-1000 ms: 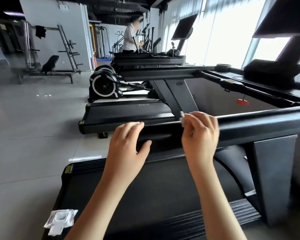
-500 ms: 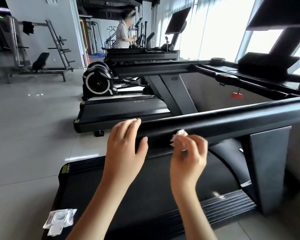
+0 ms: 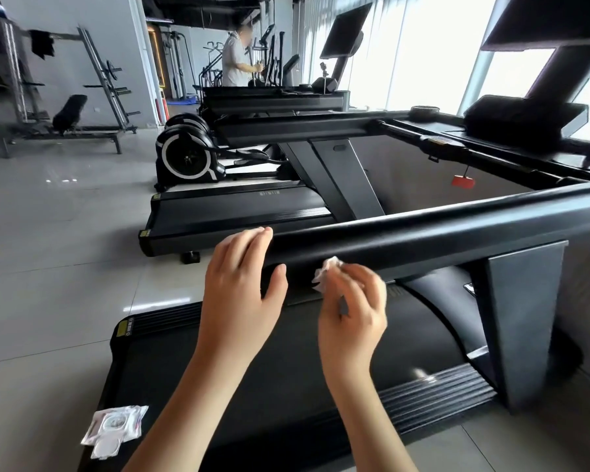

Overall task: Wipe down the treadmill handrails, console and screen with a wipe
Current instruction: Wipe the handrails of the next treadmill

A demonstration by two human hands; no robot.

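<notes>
The wipe sits pinched at the fingertips of the right hand, pressed against the lower near face of the handrail. It is just beside the thumb of the left hand. That hand clasps the rail's end, fingers over the top and thumb below. Most of the wipe is buried in the fingers; only a crumpled white corner shows. The console is cut off at the upper right. The rail is matte black and rounded. A clear plastic wipe packet lies on the deck's left edge.
</notes>
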